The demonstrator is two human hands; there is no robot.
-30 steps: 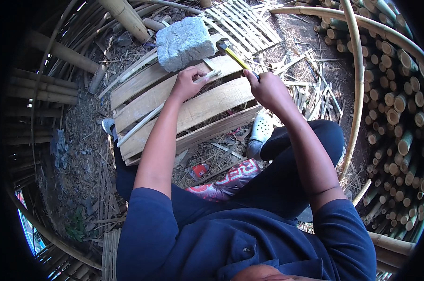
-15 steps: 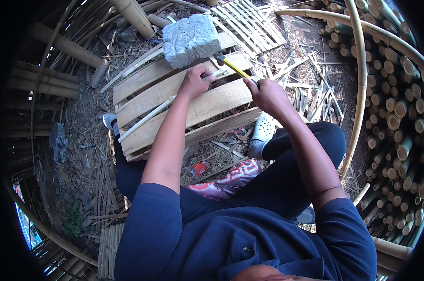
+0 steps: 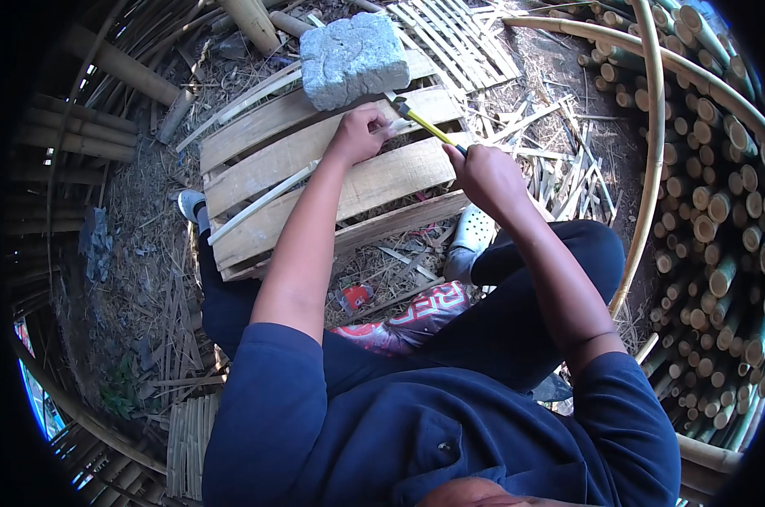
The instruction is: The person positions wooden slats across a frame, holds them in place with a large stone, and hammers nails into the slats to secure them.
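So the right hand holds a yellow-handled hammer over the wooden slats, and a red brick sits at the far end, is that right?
Not quite. The block at the far end of the wooden slats is grey stone, not a red brick, as the head view shows. The right hand does hold the yellow-handled hammer.

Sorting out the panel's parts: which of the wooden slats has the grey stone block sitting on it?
The farthest slat, at the panel's top edge: the grey stone block rests on its right end. The nearer slats carry only the left hand and a thin strip.
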